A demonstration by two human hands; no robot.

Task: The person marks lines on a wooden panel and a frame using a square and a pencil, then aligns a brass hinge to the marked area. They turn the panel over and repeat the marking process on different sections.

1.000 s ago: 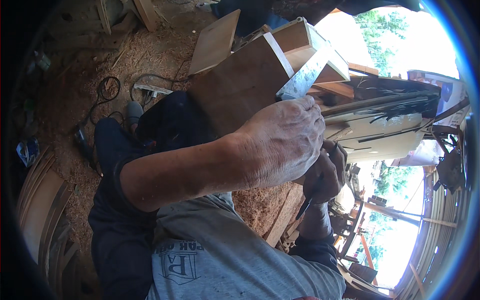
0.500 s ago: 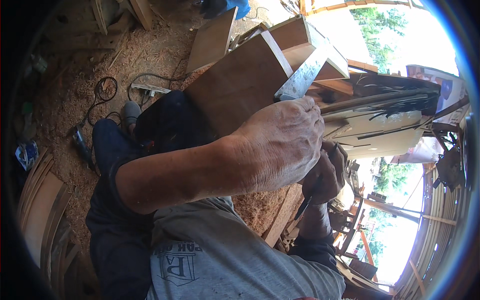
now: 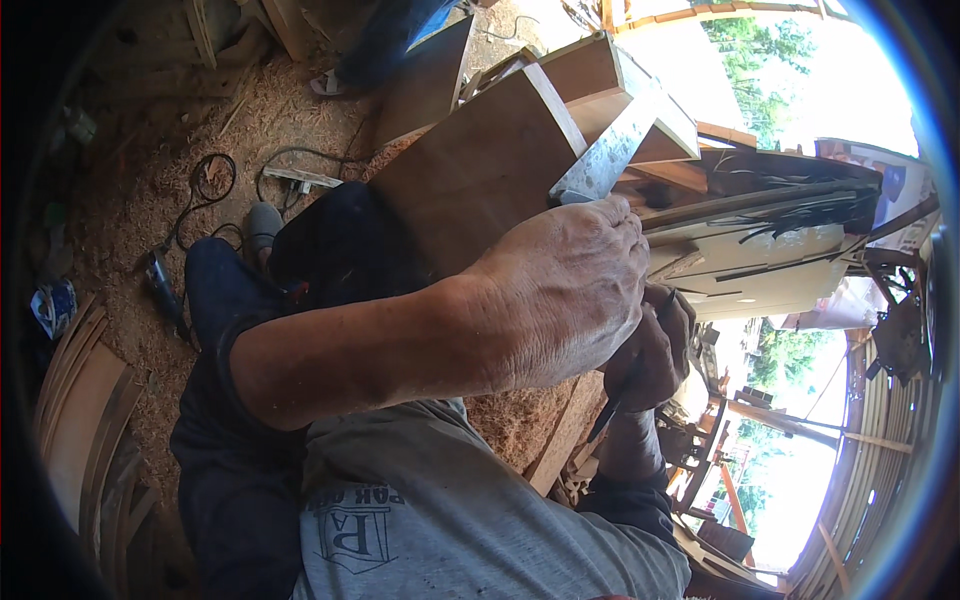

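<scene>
My left hand (image 3: 560,295) reaches across in front of me, its fingers closed and curled away from view. Out of its far side sticks a broad grey metal blade (image 3: 608,155), flat and spotted, which the hand grips; any teeth or handle are hidden. Just beneath and to the right, my right hand (image 3: 648,355) is closed around a thin dark rod-like tool (image 3: 600,420). One end of this tool slants down below the fist. Where it meets the blade, if it does, my left hand covers. Behind the blade stand brown wooden panels (image 3: 480,165) joined like a cabinet.
A black cord (image 3: 205,200) and a dark power tool (image 3: 165,290) lie on the shavings-covered floor at left. Curved wooden pieces (image 3: 90,410) rest at the lower left. Sheets (image 3: 760,265) are stacked at right. Another person's leg (image 3: 385,45) shows at the top.
At the top, another person's leg and foot have come into view beside the panels. My two hands, the blade and the dark tool have barely moved.
</scene>
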